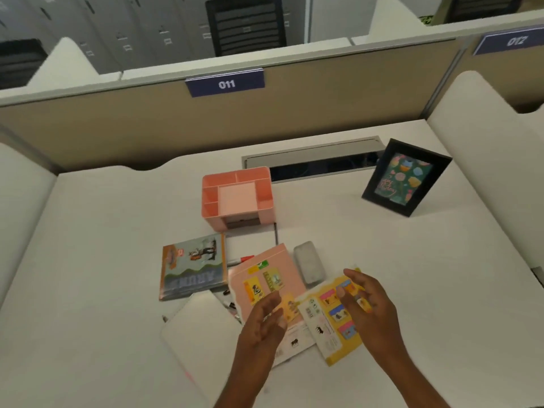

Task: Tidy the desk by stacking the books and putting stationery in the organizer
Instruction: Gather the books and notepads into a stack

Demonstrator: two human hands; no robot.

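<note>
A pink organizer (237, 197) with empty compartments stands mid-desk. In front of it lie a grey-covered book (192, 267), a white notepad (250, 241), a pink book (265, 278), a yellow book (329, 319) and a white book (200, 337). A red-capped marker (243, 259) and dark pens (229, 303) poke out between them. A pale eraser-like case (309, 262) lies right of the pink book. My left hand (265, 322) hovers over the pink book's lower edge, fingers apart. My right hand (365, 304) hovers over the yellow book, fingers spread; contact is unclear.
A black picture frame (406, 178) leans at the back right. A cable slot (312, 161) runs along the desk's rear, under the beige partition (147, 125). White side panels (485, 142) border the desk.
</note>
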